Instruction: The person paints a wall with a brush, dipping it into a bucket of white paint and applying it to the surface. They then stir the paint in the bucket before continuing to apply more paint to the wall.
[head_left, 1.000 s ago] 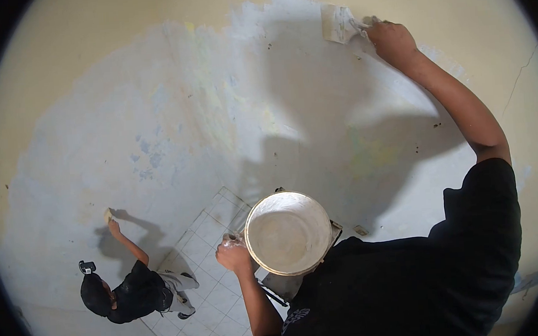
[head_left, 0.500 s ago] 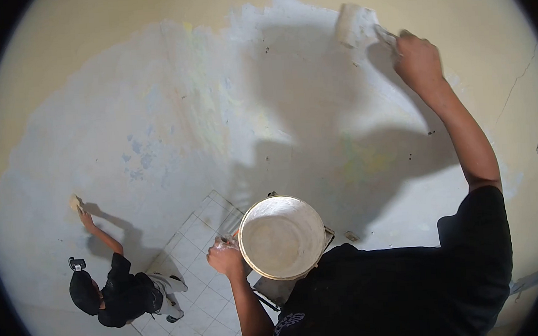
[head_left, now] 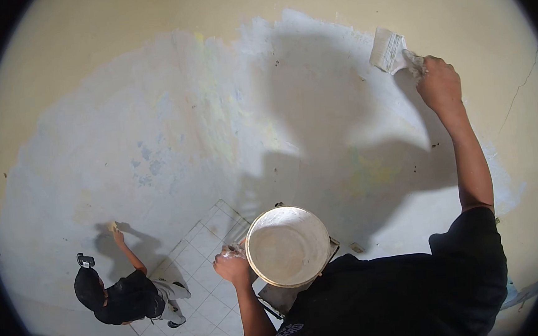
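Note:
My right hand (head_left: 440,84) grips the paint-smeared handle of a wide flat paintbrush (head_left: 388,50). The brush's pale bristles point left, over the upper right edge of the whitish coated area on the wall (head_left: 202,104). Low in the middle, a round bucket (head_left: 287,245) shows its open top, the inside coated in white. Curled at the bucket's left side is my left hand (head_left: 232,267), with a crumpled whitish bit by its fingers. The hand's far fingers are hidden.
At the lower left, a co-worker (head_left: 125,300) in dark top and cap reaches to the wall with a small pale tool (head_left: 112,227). Tiled floor (head_left: 205,278) lies far below. Dark metal framing (head_left: 334,246) shows beside the bucket. A crack (head_left: 518,91) runs down the right wall.
My right hand and the brush have moved right and down, and the brush now shows its broad side. The co-worker's hand has moved right and lower. My left hand stays by the bucket.

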The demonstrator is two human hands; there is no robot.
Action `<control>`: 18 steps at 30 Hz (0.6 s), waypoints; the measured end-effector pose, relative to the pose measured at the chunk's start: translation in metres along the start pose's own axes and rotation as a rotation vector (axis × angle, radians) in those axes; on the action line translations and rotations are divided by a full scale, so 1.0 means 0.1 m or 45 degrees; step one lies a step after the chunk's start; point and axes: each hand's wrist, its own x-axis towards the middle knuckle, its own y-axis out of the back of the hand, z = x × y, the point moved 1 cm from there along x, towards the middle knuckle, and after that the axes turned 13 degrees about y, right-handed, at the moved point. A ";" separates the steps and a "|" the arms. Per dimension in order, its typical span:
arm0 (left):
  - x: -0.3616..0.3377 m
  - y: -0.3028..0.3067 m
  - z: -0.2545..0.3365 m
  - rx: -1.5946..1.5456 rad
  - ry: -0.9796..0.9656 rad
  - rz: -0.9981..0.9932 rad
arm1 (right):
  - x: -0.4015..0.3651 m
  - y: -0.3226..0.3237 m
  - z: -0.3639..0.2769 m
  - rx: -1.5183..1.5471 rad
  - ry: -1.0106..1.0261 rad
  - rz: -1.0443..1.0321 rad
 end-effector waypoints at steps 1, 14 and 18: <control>0.01 -0.01 0.00 0.021 -0.022 0.006 | 0.03 0.03 0.01 0.001 0.003 -0.009; -0.06 0.22 0.03 0.005 0.020 0.032 | 0.55 -0.23 -0.04 0.060 0.030 0.093; -0.05 0.17 0.03 0.021 0.032 0.025 | 0.09 0.05 0.17 0.007 -0.127 0.122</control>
